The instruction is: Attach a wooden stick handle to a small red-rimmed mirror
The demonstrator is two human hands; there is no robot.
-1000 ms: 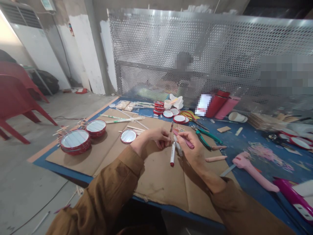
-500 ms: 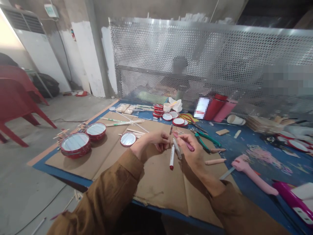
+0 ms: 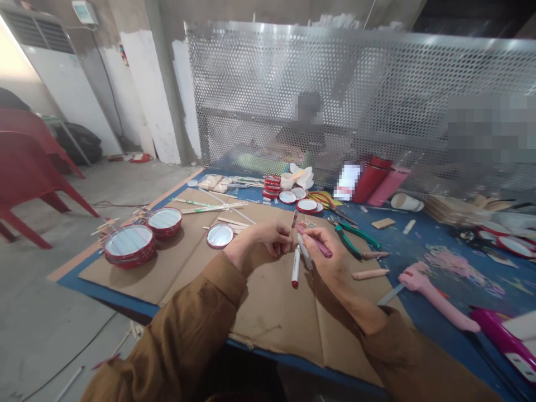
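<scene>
Both hands work close together over a folded cardboard sheet (image 3: 272,312) on the blue surface (image 3: 419,237). Left hand (image 3: 268,243): fingers curled inward, almost closed; whatever they grip is hidden, though a slim dark-tipped stick (image 3: 294,219) rises from them toward 12 o'clock. Right hand (image 3: 329,257): partly closed, with thumb and fingers pinching a pink marker (image 3: 317,243) at a slant. A white marker with a red end (image 3: 295,268) and a pale grey marker (image 3: 304,251) point downward between the hands. Their upper ends are hidden behind fingers, so I cannot tell which hand has them (the grey one may lie against the right hand). The markers' tips and any caps are hard to make out. Green-handled pliers (image 3: 347,239) lie at 2 o'clock from the right hand. Red-rimmed round discs (image 3: 129,247) sit at 9 o'clock from the left hand.
</scene>
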